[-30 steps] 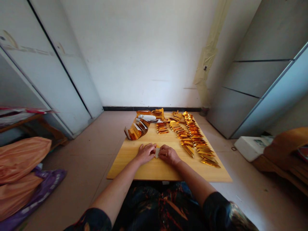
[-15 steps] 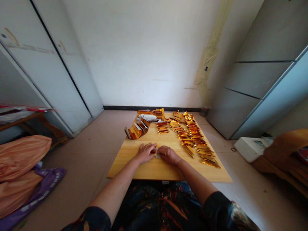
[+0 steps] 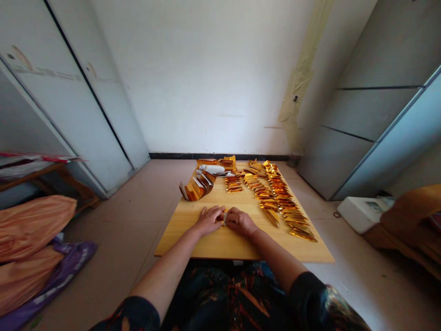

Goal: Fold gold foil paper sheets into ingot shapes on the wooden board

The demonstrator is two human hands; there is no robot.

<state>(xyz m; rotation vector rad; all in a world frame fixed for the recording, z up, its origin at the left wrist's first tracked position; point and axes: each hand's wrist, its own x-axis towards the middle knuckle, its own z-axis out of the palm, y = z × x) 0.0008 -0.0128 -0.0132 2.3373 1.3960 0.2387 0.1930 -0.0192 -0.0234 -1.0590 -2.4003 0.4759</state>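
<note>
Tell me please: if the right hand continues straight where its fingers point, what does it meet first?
The right hand would likely meet first the small folded gold foil paper between both hands.

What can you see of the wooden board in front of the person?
The wooden board is a large, flat, rectangular panel of light, honey-coloured wood with a faint grain. It lies level on the pale floor, though any legs beneath it are hidden. Rows of folded gold foil pieces and a curved stack of them cover its far half. The left hand and right hand rest near its middle, with a small foil piece between them.
</note>
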